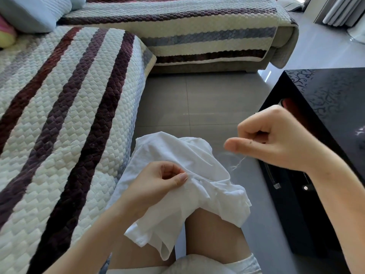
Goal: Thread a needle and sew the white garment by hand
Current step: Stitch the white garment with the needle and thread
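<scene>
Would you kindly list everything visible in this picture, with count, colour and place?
white garment: one, white, bottom centre
thread: one, pale, trailing right of the garment
sofa: one, cream with dark stripes, left and top
cushion: one, pale blue, top left
table: one, glossy black, right
floor: grey tiles, centre
curtain: one, pale grey, top right
left hand: one, pinches the garment
right hand: one, pinches the thread, raised

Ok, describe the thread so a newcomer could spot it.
Start at the black table on the right; the right hand is raised before it. Below that hand's thumb hangs the thread: a wispy pale strand against grey floor, unlike the white garment beside it.
</scene>
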### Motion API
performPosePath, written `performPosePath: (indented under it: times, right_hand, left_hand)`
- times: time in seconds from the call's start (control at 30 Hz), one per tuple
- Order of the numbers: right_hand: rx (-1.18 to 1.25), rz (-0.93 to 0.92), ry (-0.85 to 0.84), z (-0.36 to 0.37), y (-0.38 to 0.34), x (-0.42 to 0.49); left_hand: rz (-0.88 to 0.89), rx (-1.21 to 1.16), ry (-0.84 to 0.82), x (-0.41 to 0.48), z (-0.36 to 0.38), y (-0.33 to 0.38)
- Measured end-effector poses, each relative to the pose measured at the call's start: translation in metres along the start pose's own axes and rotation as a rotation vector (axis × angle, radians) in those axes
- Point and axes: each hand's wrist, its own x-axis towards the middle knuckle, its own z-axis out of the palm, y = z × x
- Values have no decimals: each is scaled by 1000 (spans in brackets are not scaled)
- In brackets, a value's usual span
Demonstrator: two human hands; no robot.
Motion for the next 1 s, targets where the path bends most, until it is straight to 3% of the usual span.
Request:
performPosePath:
  times: [0.1,0.2,0.37,0.47,0.57,0.63,0.73,1.0]
  right_hand:
    - [-313,30,152,22,1,3]
    - [-390,-39,137,43,16,-2]
    - [-594,24,-212,48,40,-23]
    - [-754,174,-323,38,55,-32]
    - [-599,290,-192,26,53,-40]
    - [-254,324,-17,27,44,-40]
    - [250,359,-37,44,21,-29]
    - [302,298,-221,79,10,-17]
  left_hand:
    - [7,-29,-36,-2,0,2]
    - [14,-33,-58,-2,-1,2]
    - [11,-25,-37,-1,-5,1]
    - [15,2,-4,1,-5,-1]
    - [20,3,-9,4,-5,-2]
    - [30,5,-34,4,-2,-2]
    - [75,41,-50,3,1,1]
    - [193,186,-42,-1,-2,0]
